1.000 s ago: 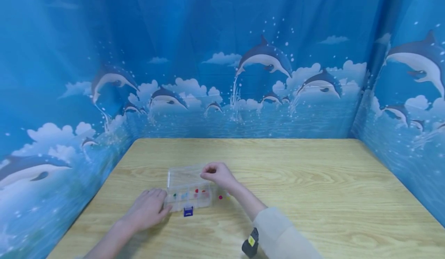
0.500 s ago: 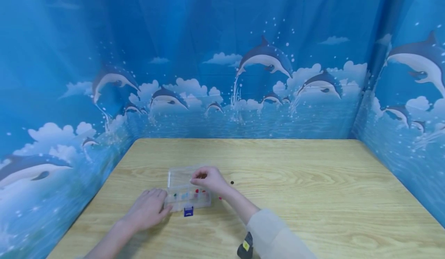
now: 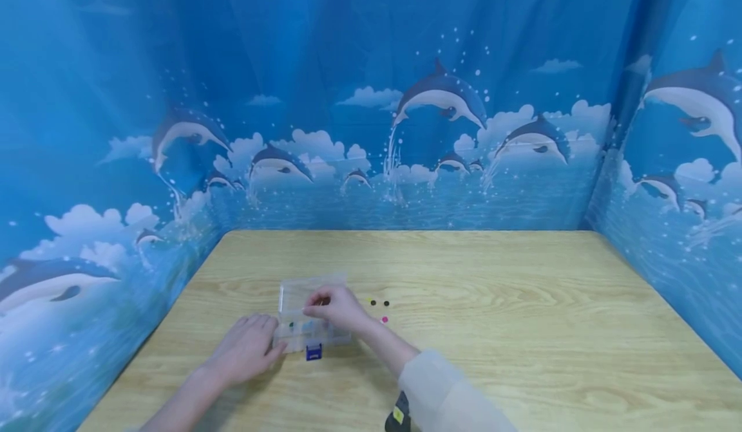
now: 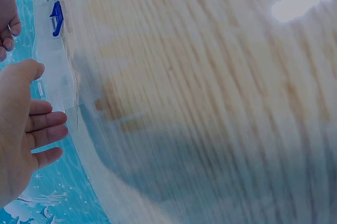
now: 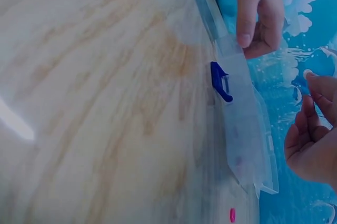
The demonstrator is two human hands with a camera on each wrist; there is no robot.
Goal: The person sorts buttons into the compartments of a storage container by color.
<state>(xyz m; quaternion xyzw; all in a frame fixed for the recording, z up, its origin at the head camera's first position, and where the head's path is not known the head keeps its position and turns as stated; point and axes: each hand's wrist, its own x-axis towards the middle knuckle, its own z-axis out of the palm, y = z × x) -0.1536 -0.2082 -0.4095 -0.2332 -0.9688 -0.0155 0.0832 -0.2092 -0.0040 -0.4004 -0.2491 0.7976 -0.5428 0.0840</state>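
Looks part-done: green piece in the clear box, 2 black pieces outside at 2 o'clock; right hand pinches a pale piece, left hand, fingers loose, touches at 8.

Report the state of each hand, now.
Left hand: open, touching the clear rectangular plastic box.
Right hand: closed, pinching a small whitish round piece.

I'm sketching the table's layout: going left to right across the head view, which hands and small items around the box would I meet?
Left hand, green piece, blue latch, first black piece, second black piece. The right hand and clear box overlap others, so both are left out.
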